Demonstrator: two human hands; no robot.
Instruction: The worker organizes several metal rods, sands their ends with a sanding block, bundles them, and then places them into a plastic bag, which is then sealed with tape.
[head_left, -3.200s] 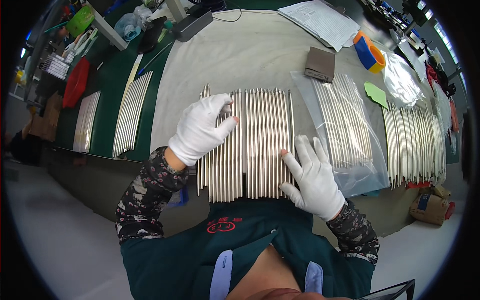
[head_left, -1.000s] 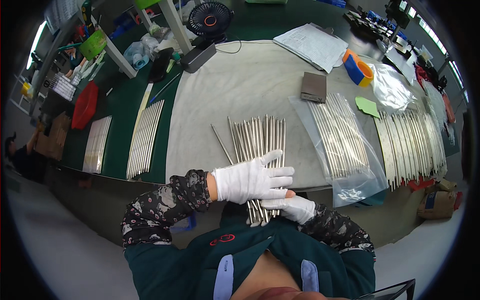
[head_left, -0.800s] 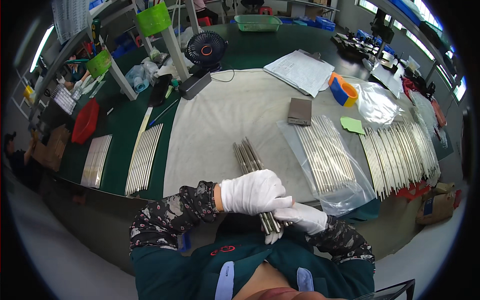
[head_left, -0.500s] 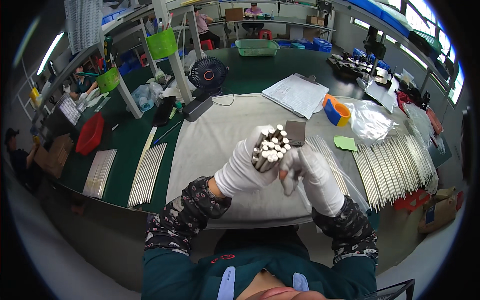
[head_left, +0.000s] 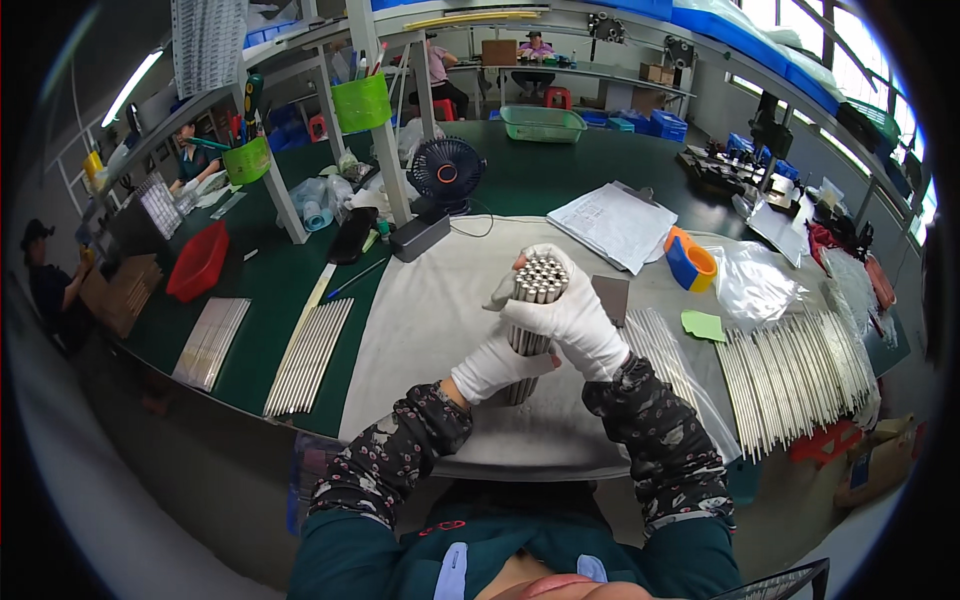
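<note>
A bundle of thin metal rods stands roughly upright over the grey cloth, its round ends gathered level at the top. My right hand, in a white glove with bare fingertips, wraps round the bundle near its upper end. Lower down, my left hand, gloved the same way, closes round the same rods. The bundle's lower end shows below my left hand, close to the cloth. To the right lie a few rods on clear plastic and a wide row of metal rods.
On the left lie a row of rods, a flat pack of rods and a red tray. Beyond the grey cloth stand a fan and a clipboard with papers. A tape dispenser sits at right.
My right hand has moved from beside the bundle to grip its top. My left hand has shifted lower on it. The rods now stand more upright, their ends more even.
</note>
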